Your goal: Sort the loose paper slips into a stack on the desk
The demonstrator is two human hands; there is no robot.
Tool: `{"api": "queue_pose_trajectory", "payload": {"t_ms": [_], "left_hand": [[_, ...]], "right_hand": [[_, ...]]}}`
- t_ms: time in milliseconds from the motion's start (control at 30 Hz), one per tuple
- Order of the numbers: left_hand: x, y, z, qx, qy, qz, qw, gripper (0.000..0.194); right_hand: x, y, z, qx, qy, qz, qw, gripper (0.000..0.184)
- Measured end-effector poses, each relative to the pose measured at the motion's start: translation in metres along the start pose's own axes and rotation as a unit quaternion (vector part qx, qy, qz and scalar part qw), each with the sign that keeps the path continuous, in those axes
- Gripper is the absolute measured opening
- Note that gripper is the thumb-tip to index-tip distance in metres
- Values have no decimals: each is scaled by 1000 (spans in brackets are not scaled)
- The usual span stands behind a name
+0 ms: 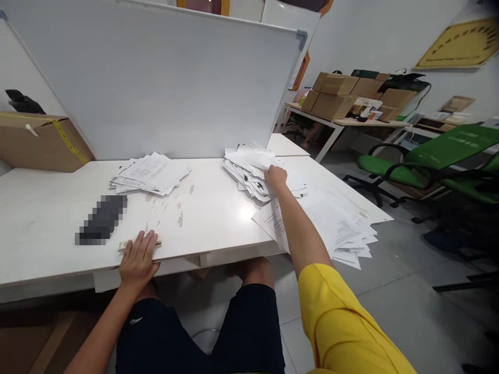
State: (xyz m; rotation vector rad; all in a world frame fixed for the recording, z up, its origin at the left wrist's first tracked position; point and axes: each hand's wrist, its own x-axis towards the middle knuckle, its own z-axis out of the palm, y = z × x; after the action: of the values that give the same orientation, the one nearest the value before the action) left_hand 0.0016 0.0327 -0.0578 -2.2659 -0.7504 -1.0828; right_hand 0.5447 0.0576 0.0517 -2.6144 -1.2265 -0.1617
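My left hand [138,259] lies at the near edge of the desk, fingers stretched flat over a small pale object [123,246] with a dark tip showing at its right; its kind is mostly hidden. My right hand [276,178] reaches to a messy stack of printed sheets [249,182] and has its fingers closed at a sheet of paper [255,157] on top. Another heap of papers [339,223] spreads below my right forearm, partly past the desk edge. A neater paper stack [150,174] sits farther left.
A whiteboard [175,83] stands along the back of the white desk [218,218]. A pixelated dark item [103,221] lies on the left, with a cardboard box [42,140] behind it. Green chairs [448,156] and a table of cartons [331,98] are to the right.
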Motion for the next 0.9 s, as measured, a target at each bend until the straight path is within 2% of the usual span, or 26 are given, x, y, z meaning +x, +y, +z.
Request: {"api": "queue_pose_trajectory", "payload": {"t_ms": [200,400,600,800,900], "left_hand": [[-6,0,3,-8,-12,-11,1000,77],[-10,-1,7,-28,-22,-20,999,81],[-7,-1,5,-2,3,8,1000,77],[-8,0,6,-6,14,14,1000,76],[-10,3,5,-19,5,1,1000,75]], "right_hand": [[-1,10,-9,-36,-2,-8,999,38],[4,1,-5,-49,-31,-5,998,37],[5,-1,-1,-71,-47,7,996,53],[6,0,-5,-129,-41,-61,989,32],[-5,-5,-12,-162,-11,-95,982,30]]}}
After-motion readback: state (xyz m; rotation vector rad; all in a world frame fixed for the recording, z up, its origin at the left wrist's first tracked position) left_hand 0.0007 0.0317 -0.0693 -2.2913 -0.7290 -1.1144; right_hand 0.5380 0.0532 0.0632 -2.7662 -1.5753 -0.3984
